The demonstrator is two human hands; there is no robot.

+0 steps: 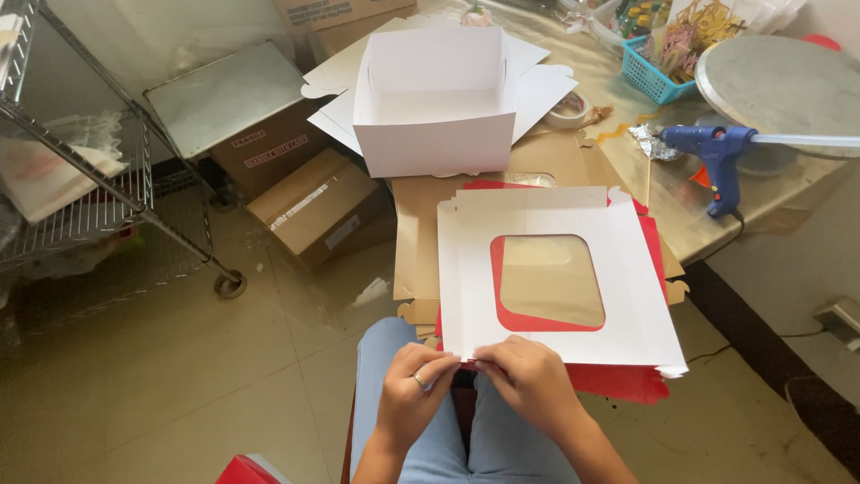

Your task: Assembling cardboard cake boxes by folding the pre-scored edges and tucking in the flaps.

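Note:
A flat white cardboard box lid (627, 287) with a square clear window lies over red and brown card sheets in front of me. My left hand (414, 390), with a ring on one finger, pinches the lid's near edge. My right hand (528, 381) pinches the same edge just beside it, fingertips nearly touching. Both hands rest over my knees in blue jeans. A folded open white box (436, 134) stands farther back on more flat white card blanks.
A blue glue gun (717, 152) lies at the table's right edge beside a round grey board (788, 81). A blue basket (649, 76) of small items sits behind. Brown cartons (313, 206) and a wire trolley (90, 179) stand on the floor to the left.

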